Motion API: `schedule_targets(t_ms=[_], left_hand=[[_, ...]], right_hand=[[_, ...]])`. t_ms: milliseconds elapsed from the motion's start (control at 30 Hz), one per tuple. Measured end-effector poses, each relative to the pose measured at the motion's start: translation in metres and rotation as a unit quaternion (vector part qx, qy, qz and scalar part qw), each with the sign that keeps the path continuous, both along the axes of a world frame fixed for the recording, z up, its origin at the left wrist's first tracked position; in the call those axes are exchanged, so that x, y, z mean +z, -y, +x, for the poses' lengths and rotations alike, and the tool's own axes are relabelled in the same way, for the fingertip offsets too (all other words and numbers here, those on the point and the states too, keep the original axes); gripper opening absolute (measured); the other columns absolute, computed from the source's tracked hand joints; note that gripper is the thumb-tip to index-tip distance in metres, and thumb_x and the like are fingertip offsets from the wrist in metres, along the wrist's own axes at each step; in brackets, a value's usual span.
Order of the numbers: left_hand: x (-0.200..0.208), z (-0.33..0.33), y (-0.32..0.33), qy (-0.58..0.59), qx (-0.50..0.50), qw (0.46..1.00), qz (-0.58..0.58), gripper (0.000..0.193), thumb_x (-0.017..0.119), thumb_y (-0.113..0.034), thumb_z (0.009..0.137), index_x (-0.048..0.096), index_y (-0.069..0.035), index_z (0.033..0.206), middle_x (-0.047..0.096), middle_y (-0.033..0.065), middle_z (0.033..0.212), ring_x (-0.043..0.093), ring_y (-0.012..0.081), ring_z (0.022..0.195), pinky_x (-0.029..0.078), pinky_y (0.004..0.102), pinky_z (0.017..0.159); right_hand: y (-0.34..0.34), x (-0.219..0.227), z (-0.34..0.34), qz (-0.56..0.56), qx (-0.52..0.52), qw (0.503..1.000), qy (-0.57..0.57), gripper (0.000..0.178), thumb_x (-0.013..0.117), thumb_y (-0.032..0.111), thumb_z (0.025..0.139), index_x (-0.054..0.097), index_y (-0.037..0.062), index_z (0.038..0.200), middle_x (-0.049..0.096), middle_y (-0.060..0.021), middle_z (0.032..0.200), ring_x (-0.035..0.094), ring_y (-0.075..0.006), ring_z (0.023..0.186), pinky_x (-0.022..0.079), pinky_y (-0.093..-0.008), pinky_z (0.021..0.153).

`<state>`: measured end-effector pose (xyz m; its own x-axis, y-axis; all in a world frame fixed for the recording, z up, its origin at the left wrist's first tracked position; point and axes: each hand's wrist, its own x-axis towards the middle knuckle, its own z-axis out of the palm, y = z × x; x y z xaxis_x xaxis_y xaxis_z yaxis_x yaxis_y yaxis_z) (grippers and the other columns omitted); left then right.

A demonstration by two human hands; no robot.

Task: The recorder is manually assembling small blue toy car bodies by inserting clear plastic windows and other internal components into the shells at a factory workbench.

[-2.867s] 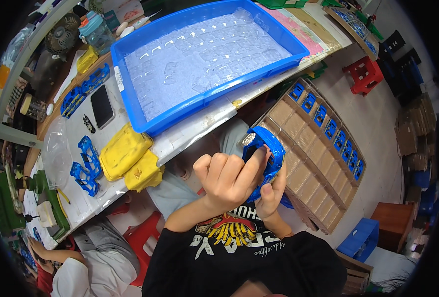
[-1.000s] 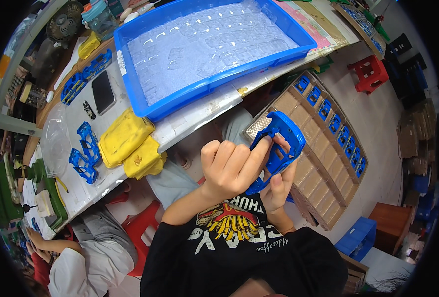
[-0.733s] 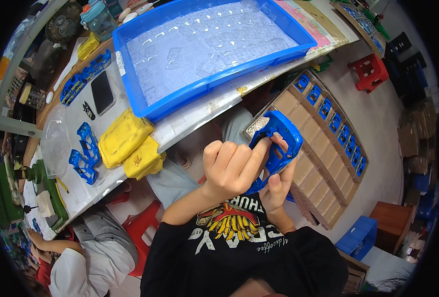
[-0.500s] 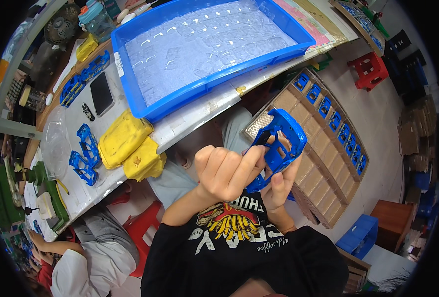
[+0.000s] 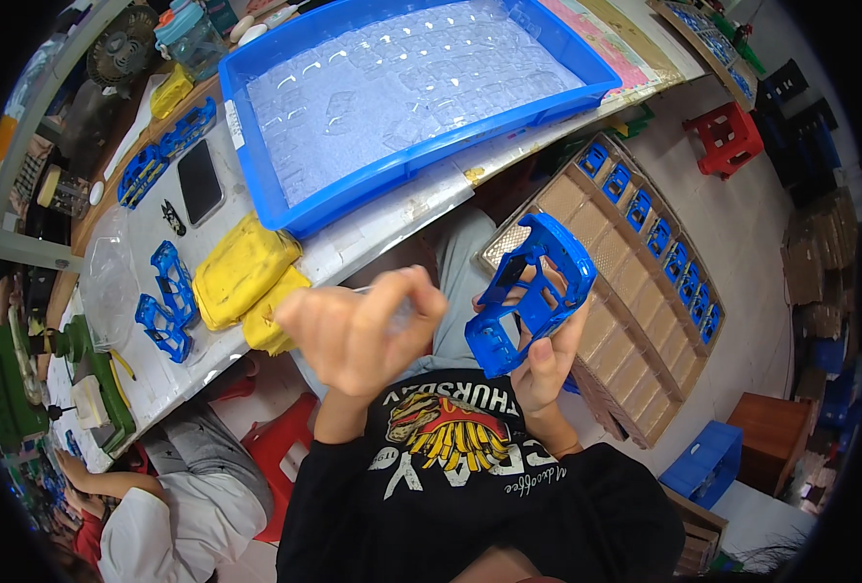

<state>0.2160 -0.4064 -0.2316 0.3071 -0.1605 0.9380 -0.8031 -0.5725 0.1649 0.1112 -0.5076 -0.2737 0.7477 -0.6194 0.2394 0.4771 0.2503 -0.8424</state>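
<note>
A glossy blue toy car body shell (image 5: 531,301), with open window gaps, is gripped by my right hand (image 5: 548,364). My fingers are behind it and my thumb is on its lower edge. Apart from the shell, to its left, my left hand (image 5: 358,335) hangs in front of the table edge. Its fingers are curled into a pinch and a little blurred; what they hold, if anything, cannot be made out. Beyond both hands stands a blue tray (image 5: 402,167) of clear plastic pieces (image 5: 344,109).
Yellow wrapped bundles (image 5: 246,267), more blue shells (image 5: 169,301) and a phone (image 5: 200,185) lie on the table at left. A sectioned box (image 5: 635,321) with a row of blue shells stands at right. Another person (image 5: 188,505) sits at lower left, near a red stool (image 5: 285,466).
My left hand has drawn away from the car shell, moving left toward the yellow bundles. The shell has tilted slightly in my right hand, which stays nearly in place.
</note>
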Motion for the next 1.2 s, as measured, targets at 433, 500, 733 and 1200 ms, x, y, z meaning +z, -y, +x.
schedule_targets(t_ms=[433, 500, 733, 1200], left_hand=[[0.008, 0.045, -0.074, -0.019, 0.237, 0.964, -0.118, 0.01, 0.064, -0.003, 0.061, 0.058, -0.007, 0.068, 0.039, -0.0003, 0.055, 0.03, 0.0123, 0.049, 0.021, 0.0249, 0.046], [0.001, 0.039, -0.077, -0.045, 0.197, 0.976, -0.078, 0.01, 0.064, -0.003, 0.061, 0.058, -0.007, 0.069, 0.039, 0.0001, 0.055, 0.03, 0.013, 0.049, 0.023, 0.0257, 0.047], [-0.03, 0.015, -0.052, -0.358, -0.136, 0.922, 0.06, 0.027, 0.064, -0.003, 0.064, 0.061, -0.004, 0.091, 0.033, -0.0007, 0.055, 0.027, 0.0103, 0.05, 0.022, 0.0244, 0.048], [-0.003, -0.011, -0.034, -0.328, -0.347, 0.878, -0.027, 0.021, 0.068, -0.005, 0.056, 0.064, -0.01, 0.076, 0.034, -0.0022, 0.048, 0.035, 0.0123, 0.044, 0.024, 0.026, 0.051]], right_hand=[[-0.003, 0.003, 0.004, 0.009, -0.001, 1.0, -0.008, 0.073, 0.06, 0.032, 0.075, 0.016, -0.0003, 0.124, 0.04, -0.014, 0.112, 0.051, -0.0219, 0.091, 0.045, -0.0333, 0.075], [-0.002, 0.003, 0.004, 0.015, 0.005, 1.0, -0.01, 0.073, 0.06, 0.031, 0.075, 0.016, -0.0002, 0.124, 0.04, -0.0142, 0.112, 0.052, -0.0226, 0.09, 0.046, -0.0339, 0.075], [-0.009, 0.011, 0.012, 0.136, 0.13, 0.982, -0.002, 0.072, 0.047, 0.046, 0.077, 0.019, -0.0025, 0.124, 0.049, -0.0236, 0.093, 0.057, -0.0273, 0.067, 0.049, -0.0352, 0.057], [-0.015, -0.001, 0.017, 0.495, 0.448, 0.718, 0.196, 0.07, 0.047, 0.031, 0.078, 0.012, -0.0038, 0.127, 0.048, -0.0252, 0.077, 0.053, -0.0272, 0.044, 0.044, -0.0296, 0.037]])
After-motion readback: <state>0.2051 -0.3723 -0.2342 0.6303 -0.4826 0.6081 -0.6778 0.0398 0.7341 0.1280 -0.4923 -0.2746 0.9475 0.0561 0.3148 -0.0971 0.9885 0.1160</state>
